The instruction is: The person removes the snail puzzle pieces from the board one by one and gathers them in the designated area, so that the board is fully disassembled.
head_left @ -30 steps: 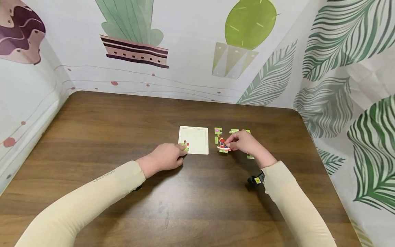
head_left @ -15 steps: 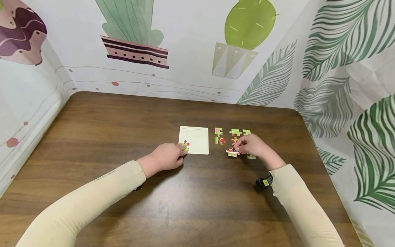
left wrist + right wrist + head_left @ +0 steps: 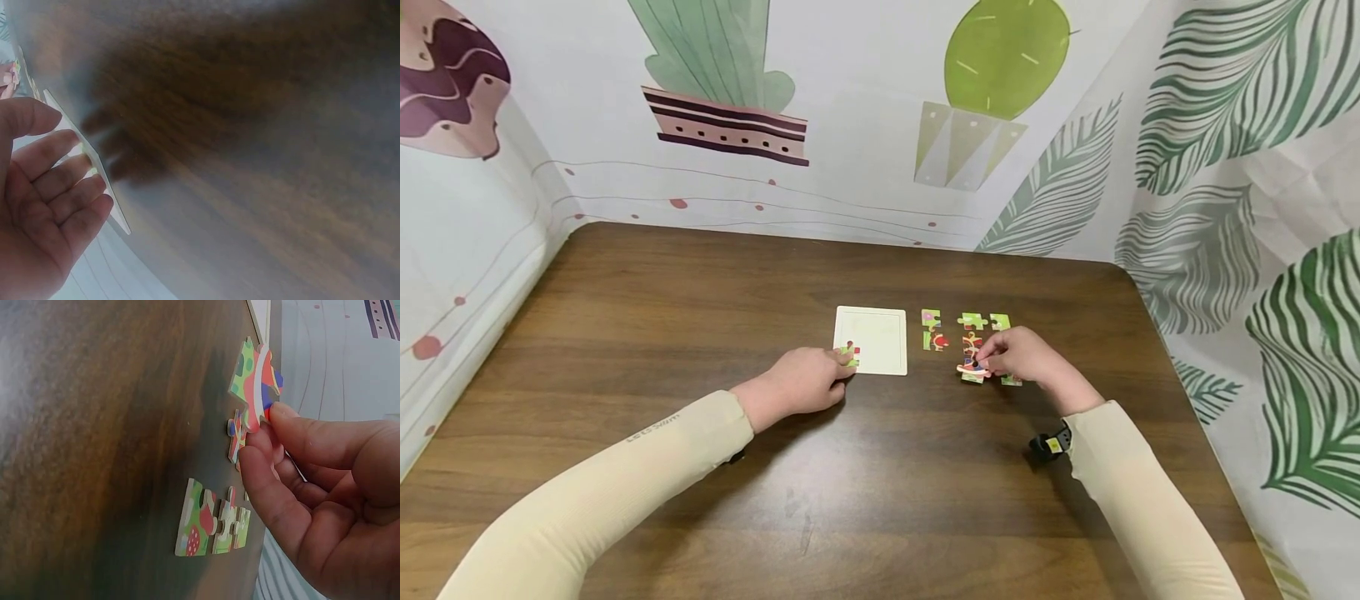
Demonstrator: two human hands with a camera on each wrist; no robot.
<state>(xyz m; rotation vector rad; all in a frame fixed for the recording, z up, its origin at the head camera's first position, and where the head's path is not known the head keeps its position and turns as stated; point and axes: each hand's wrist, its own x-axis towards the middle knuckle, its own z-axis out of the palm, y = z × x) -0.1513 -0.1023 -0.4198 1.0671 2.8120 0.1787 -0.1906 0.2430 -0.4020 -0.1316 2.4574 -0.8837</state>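
Note:
My right hand (image 3: pixel 1022 357) pinches a jigsaw puzzle piece (image 3: pixel 254 387) between thumb and fingertips. The piece has a red, white and blue pattern with a green end, and in the right wrist view it stands tilted over the table. In the head view that piece (image 3: pixel 973 372) overlaps the loose pieces on the right. My left hand (image 3: pixel 801 381) rests at the lower left corner of a cream square puzzle board (image 3: pixel 883 342), fingers lightly bent. Its fingertips lie against a green and red piece (image 3: pixel 848 357) in that corner.
Loose jigsaw pieces lie right of the board, among them a pink-and-green one (image 3: pixel 931 317), one with a red shape (image 3: pixel 936 341) and a green one (image 3: pixel 973 321). Brown wooden table (image 3: pixel 715 292) surrounds them, with a printed cloth wall (image 3: pixel 850 167) behind.
My right hand has shifted right with the pinched piece, away from the board, uncovering the red-shaped piece. The left hand has stayed at the board's corner.

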